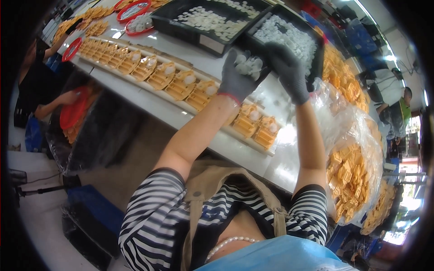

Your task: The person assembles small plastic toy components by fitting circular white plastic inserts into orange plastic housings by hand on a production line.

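My left hand (236, 80), in a grey glove, is cupped around a small heap of translucent white plastic pieces (248, 66). Close beside it, my right hand (290, 74), also gloved, reaches over the near edge of a black tray (320, 53) full of similar white pieces (289, 36). Its fingertips are dark and blurred, so what they hold cannot be made out. Below both hands runs a long rail lined with orange-yellow plastic parts (178, 84). Round white pieces sit on many parts toward the near right end; my left forearm crosses in front of the row.
A second black tray (178, 29) of white pieces stands at the back. Red baskets (134, 10) lie beyond the rail. At right, a clear plastic bag (334, 101) lies near piled orange-yellow parts (348, 180). At left, another person's arm (52, 105) holds a red basket (74, 108).
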Motion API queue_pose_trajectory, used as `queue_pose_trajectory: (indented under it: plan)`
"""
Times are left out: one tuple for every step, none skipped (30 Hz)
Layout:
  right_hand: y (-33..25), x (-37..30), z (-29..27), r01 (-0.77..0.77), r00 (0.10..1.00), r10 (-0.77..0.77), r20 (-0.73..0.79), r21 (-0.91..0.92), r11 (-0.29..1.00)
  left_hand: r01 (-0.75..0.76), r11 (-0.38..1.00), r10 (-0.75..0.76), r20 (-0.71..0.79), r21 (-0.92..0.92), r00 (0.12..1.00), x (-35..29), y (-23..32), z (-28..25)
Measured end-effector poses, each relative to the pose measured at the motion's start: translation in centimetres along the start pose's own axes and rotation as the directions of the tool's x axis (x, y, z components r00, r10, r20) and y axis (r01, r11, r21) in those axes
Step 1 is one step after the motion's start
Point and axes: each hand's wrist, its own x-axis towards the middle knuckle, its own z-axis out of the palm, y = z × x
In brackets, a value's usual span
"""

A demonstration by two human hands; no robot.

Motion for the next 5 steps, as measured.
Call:
queue_pose_trajectory:
  plan:
    - [-0.5, 0.1, 0.2, 0.037, 0.990, -0.011, 0.141, -0.178, 0.983, -0.020, 1.000, 0.020, 0.005, 0.020, 1.000, -0.4, 0.8, -0.1]
    - [-1.6, 0.4, 0.6, 0.148, 0.959, -0.070, 0.274, -0.276, 0.950, -0.036, 0.999, 0.037, -0.003, 0.015, 0.999, -0.9, 1.5, -0.3]
    - [-1.6, 0.7, 1.3, 0.150, 0.955, -0.069, 0.290, -0.266, 0.952, -0.031, 0.999, 0.031, -0.001, -0.022, 1.000, -1.4, 2.3, -0.5]
    - [-1.6, 0.9, 2.0, 0.286, 0.913, -0.120, 0.389, -0.403, 0.869, -0.026, 0.998, 0.026, 0.001, -0.059, 1.000, -1.9, 3.1, -0.7]
    - [-1.7, 1.2, 2.5, 0.423, 0.860, -0.152, 0.488, -0.514, 0.746, -0.027, 0.998, 0.022, -0.072, -0.059, 0.997, -2.2, 3.7, -0.8]
